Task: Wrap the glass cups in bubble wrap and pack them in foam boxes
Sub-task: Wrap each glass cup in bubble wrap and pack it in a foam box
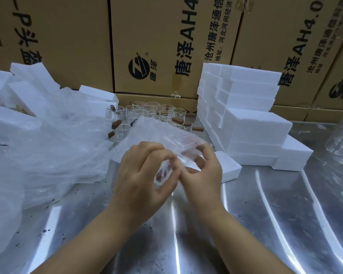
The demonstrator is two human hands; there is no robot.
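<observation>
Evidently mid-task: left hand [145, 175] and right hand [203, 173] pinch clear bubble wrap sheet [156, 131] round one small glass cup [162, 174] mid-frame, many bare brown-handled glass cups [147, 113] upper centre, stacked white foam boxes [251, 123] right, waiting.

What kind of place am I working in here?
Probably a warehouse packing station: printed cardboard cartons stacked along the back, white foam boxes piled at right, and a cluster of unwrapped glass cups waiting.

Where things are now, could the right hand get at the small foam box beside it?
Probably yes: the foam box lies beside the right hand, nothing between them, but that hand pinches bubble wrap round a cup and must let go first.
</observation>
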